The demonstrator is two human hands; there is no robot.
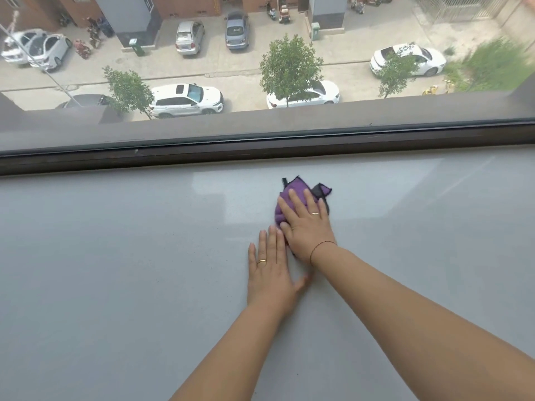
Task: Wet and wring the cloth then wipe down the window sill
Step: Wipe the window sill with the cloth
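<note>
Your right hand [307, 224] lies flat on the cloth [292, 195], right of frame centre on the window sill [115, 270]. Your left hand [270, 273] rests on the sill just below and left, touching it. The window frame [202, 153] crosses behind them, with parked cars [186, 101] beyond it in the upper frame.

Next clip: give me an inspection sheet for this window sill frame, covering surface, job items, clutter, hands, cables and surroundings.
Surface: grey window sill, smooth, glossy.
Job's things: purple cloth, dark-edged, bunched, lying on the sill near the window frame.
Clutter: nothing seen.
Hands: right hand pressed flat on the cloth, fingers spread; left hand flat on the bare sill beside it, touching the right hand. A ring on each.
Cables: nothing seen.
Surroundings: window glass overlooking parked cars and trees below.
</note>
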